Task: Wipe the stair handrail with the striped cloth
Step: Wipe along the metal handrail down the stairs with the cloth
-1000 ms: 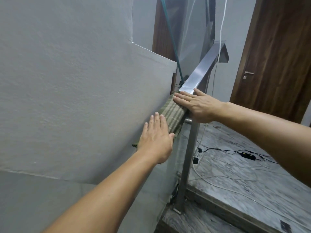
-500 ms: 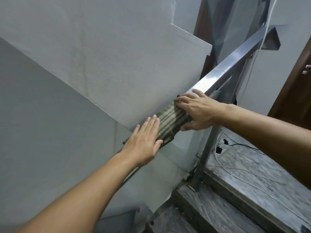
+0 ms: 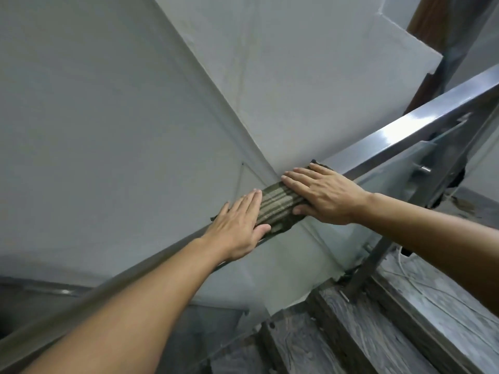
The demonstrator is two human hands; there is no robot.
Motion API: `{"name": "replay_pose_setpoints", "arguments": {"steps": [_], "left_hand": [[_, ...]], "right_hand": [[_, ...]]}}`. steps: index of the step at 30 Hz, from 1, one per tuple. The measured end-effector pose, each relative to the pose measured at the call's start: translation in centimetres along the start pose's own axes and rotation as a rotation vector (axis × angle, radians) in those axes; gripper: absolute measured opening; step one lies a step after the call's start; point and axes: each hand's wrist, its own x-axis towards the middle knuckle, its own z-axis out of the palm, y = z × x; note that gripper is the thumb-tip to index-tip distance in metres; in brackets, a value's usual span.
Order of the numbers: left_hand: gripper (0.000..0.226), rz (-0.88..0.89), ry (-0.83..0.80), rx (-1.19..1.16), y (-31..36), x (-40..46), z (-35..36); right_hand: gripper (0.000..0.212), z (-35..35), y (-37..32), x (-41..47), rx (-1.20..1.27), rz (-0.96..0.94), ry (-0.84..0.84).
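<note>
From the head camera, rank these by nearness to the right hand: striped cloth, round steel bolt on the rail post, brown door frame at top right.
From the right hand:
1. Striped cloth: directly under its fingers, draped over the handrail.
2. Round steel bolt: up-slope to the right, on the post below the rail.
3. Brown door frame: far top right, behind the wall corner.
</note>
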Motion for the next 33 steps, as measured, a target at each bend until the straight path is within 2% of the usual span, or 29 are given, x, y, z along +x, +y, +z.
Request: {"name": "replay_pose_setpoints", "arguments": {"steps": [10, 18, 27, 33], "left_hand": [[0.081, -0.201, -0.027, 0.015, -5.2, -8.4, 0.2], [0.077, -0.352, -0.068, -0.007, -11.8, -16.6, 1.2], [0.084, -0.550, -0.154, -0.047, -22.4, -29.0, 2.6], [0.085, -0.633, -0.230, -0.054, -29.5, -36.4, 3.9]], "right_hand": [[0.077, 0.2, -9.4, 3.8, -0.039, -0.066, 0.036], [0.077, -0.2, -19.8, 7.9, -0.053, -0.163, 0.013], [0.071, -0.6, -36.2, 13.2, -0.002, -0.298, 0.035], [0.068, -0.6, -46.9, 16.4, 0.022, -0.320, 0.057]]}}
